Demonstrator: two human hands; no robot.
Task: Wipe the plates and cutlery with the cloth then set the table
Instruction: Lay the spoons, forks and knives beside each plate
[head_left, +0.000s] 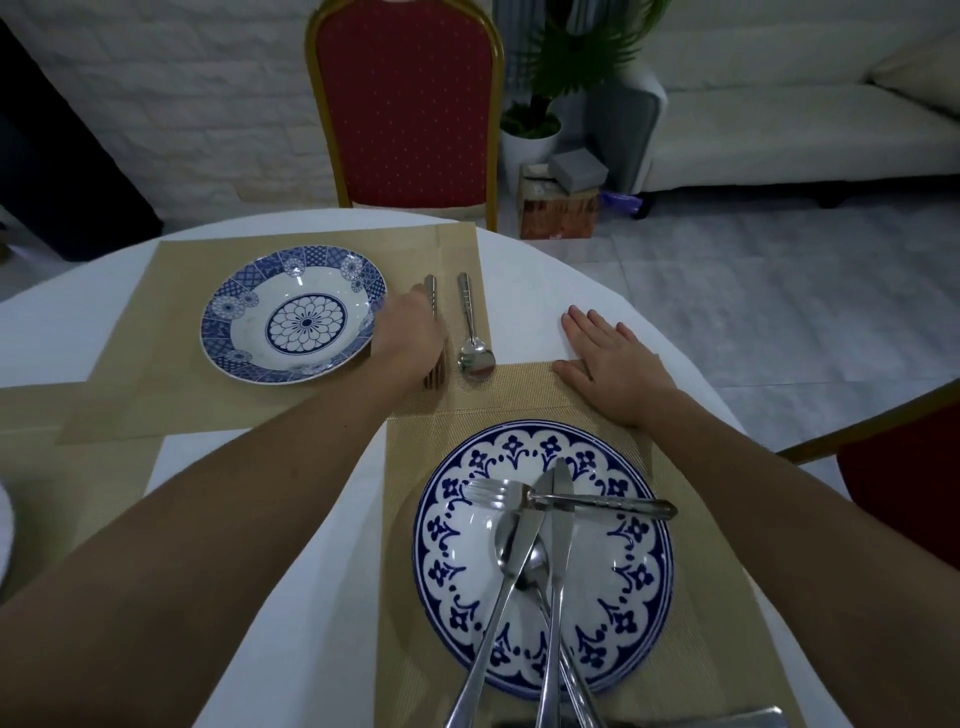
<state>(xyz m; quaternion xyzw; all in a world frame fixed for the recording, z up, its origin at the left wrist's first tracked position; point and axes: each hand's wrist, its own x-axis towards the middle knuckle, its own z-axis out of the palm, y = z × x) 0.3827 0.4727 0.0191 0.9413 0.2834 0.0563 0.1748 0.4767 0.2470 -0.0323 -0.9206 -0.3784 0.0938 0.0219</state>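
Left hand: I see it closed over a steel fork beside the round patterned far plate.
Right hand: spread flat, half on the woven mat.
Near plate: glossy, piled with cutlery.

Beyond our right hand, which lies flat with fingers spread, we have bare white tablecloth out to the table's rim, and nothing stands there. Between our two hands lies a spoon, just right of our left hand. A fork sits under that left hand. Touching its left side, the patterned plate blocks any sideways sweep. Nearer to us than the right hand, the large plate carries crossed knives, spoons and a fork. Open cloth runs between our forearms.
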